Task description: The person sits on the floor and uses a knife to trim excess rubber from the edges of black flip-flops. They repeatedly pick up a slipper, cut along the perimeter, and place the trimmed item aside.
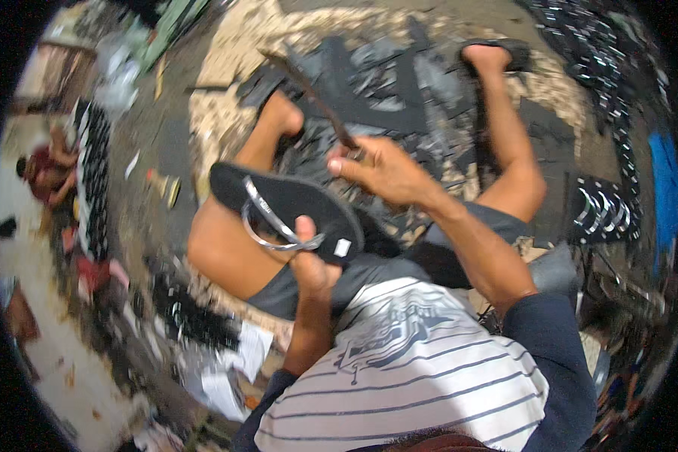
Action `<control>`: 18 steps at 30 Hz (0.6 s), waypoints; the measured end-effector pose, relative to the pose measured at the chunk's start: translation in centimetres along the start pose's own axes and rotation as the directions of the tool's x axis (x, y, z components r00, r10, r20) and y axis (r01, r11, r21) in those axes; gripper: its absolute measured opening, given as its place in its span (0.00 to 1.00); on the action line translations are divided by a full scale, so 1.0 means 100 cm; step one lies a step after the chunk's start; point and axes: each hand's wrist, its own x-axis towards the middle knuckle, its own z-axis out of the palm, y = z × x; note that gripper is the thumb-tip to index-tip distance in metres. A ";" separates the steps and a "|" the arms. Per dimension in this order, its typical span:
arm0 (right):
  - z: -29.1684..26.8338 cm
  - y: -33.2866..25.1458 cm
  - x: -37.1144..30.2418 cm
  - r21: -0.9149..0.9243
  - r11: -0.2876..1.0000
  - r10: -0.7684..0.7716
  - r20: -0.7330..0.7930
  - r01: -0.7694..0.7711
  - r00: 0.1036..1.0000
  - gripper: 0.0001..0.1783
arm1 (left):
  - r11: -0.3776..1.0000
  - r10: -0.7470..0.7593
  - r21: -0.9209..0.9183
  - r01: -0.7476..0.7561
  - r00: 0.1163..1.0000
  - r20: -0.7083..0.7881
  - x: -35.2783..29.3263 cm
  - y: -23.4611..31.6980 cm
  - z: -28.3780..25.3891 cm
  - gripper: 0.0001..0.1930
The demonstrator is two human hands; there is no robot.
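My left hand point(310, 260) is closed round the toe end of a black flip-flop point(309, 200) with shiny silver-grey straps, its thumb on the footbed beside the strap. A small white label sits near that end. The sandal lies slanted above my bent left leg, its other end pointing up and left. In my right hand point(384, 169), fingers wrapped round the handle, is a long, narrow, dark knife point(316, 102). Its blade points up and left, apart from the sandal. Fast motion blurs the blade a little.
Black sheet scraps point(384, 83) cover the floor between my feet. Rows of black sandals with silvery straps point(606, 207) lie at the right, beside a blue sheet point(664, 188). White papers point(226, 369) lie at lower left. Another person point(49, 169) sits at the far left.
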 end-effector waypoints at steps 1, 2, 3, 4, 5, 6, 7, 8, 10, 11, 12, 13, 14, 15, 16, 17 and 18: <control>-0.013 0.006 -0.015 0.104 0.987 0.128 -0.030 -0.124 0.991 0.22 | 0.993 -0.027 0.120 0.016 0.996 0.084 0.016 -0.002 -0.024 0.17; -0.015 0.014 -0.029 0.105 0.982 0.153 0.028 -0.156 0.988 0.25 | 0.977 -0.049 0.212 0.025 0.992 0.112 0.011 -0.001 0.003 0.16; -0.014 0.019 -0.042 0.109 0.975 0.187 0.063 -0.193 0.980 0.28 | 0.922 -0.087 0.387 0.013 0.980 0.176 0.020 -0.003 0.000 0.18; -0.018 0.020 -0.051 0.228 0.954 0.200 0.011 -0.197 0.980 0.29 | 0.933 -0.127 0.357 0.045 0.969 0.211 0.028 -0.011 -0.006 0.20; -0.031 0.026 -0.060 0.350 0.921 0.192 -0.033 -0.168 0.981 0.30 | 0.884 -0.274 0.443 0.146 0.931 0.241 0.025 -0.010 0.011 0.23; -0.060 0.040 -0.063 0.243 0.958 0.200 -0.181 -0.153 0.963 0.30 | 0.780 -0.315 0.623 0.061 0.899 0.306 0.029 -0.006 0.003 0.28; -0.095 0.050 -0.069 0.148 0.976 0.198 -0.323 -0.158 0.925 0.29 | 0.768 -0.310 0.639 0.046 0.900 0.308 0.024 -0.012 0.019 0.30; -0.131 0.043 -0.083 0.349 0.937 0.189 -0.512 0.002 0.838 0.26 | 0.721 -0.317 0.692 0.034 0.904 0.286 0.027 -0.016 0.016 0.30; -0.199 0.029 -0.106 0.470 0.734 0.137 -0.809 0.490 0.572 0.22 | 0.655 -0.284 0.756 -0.001 0.926 0.247 0.034 -0.025 0.013 0.27; -0.232 0.029 -0.121 0.349 0.712 0.051 -0.891 0.609 0.450 0.24 | 0.626 -0.273 0.780 -0.008 0.935 0.228 0.033 -0.027 0.012 0.26; -0.254 0.018 -0.140 0.219 0.753 -0.013 -0.938 0.620 0.346 0.26 | 0.600 -0.256 0.800 -0.014 0.944 0.208 0.032 -0.029 0.010 0.25; -0.271 0.012 -0.161 0.059 0.755 -0.098 -0.975 0.654 0.201 0.26 | 0.597 -0.282 0.802 0.001 0.937 0.209 0.033 -0.030 0.010 0.23; -0.285 0.014 -0.180 0.016 0.796 -0.115 -0.978 0.605 0.177 0.27 | 0.602 -0.294 0.798 0.015 0.933 0.205 0.034 -0.030 0.009 0.22; -0.295 0.020 -0.194 -0.017 0.829 -0.134 -0.977 0.559 0.168 0.27 | 0.610 -0.292 0.792 0.024 0.936 0.197 0.034 -0.030 0.009 0.21; -0.303 0.034 -0.208 -0.071 0.954 -0.117 -0.983 0.292 0.141 0.28 | 0.591 -0.285 0.806 0.028 0.942 0.176 0.032 -0.033 0.012 0.19; -0.307 0.065 -0.224 -0.099 0.995 -0.098 -0.989 -0.004 0.110 0.28 | 0.562 -0.313 0.827 0.032 0.933 0.176 0.035 -0.035 0.009 0.19; -0.310 0.102 -0.235 -0.117 0.948 -0.094 -0.991 -0.295 0.091 0.29 | 0.543 -0.327 0.839 0.031 0.928 0.177 0.038 -0.038 0.003 0.19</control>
